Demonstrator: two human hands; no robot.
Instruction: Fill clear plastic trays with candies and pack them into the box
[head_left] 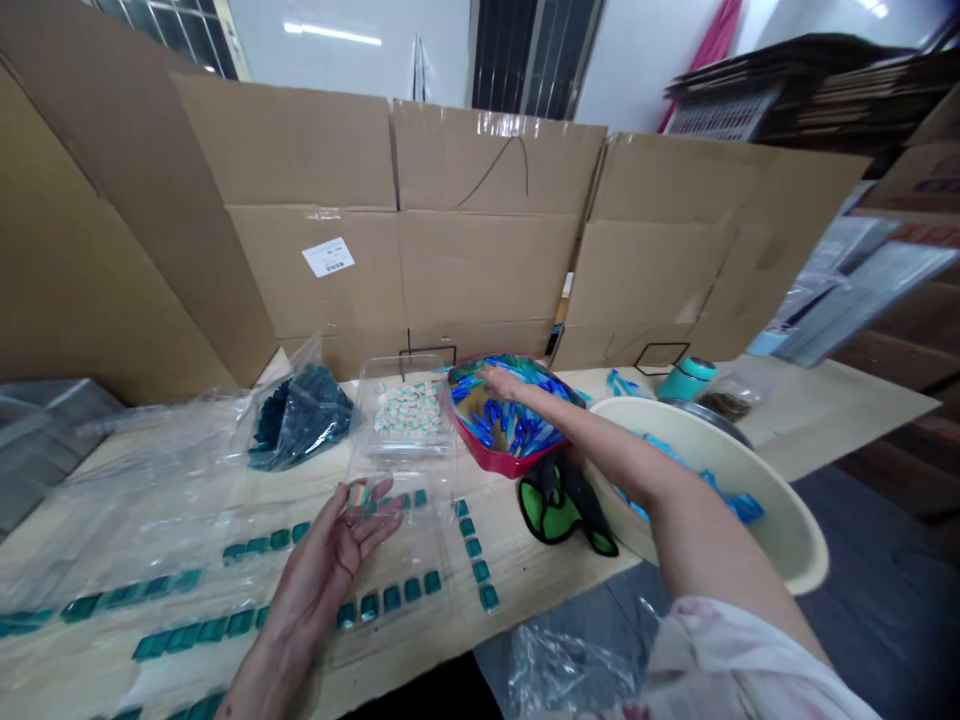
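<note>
The left grip (346, 535) pinches a small striped piece (359, 495), best held lightly; the right grip (501, 384), whose hold I cannot tell, is among blue strips (517, 428), best picked up singly, in the red tray (487, 457) farther out on the desk (525, 575)

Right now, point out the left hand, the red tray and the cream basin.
Left hand (345, 545): head view, on the palm.
Red tray (493, 461): head view, on its near wall.
Cream basin (789, 520): head view, on the inner wall at right.
</note>
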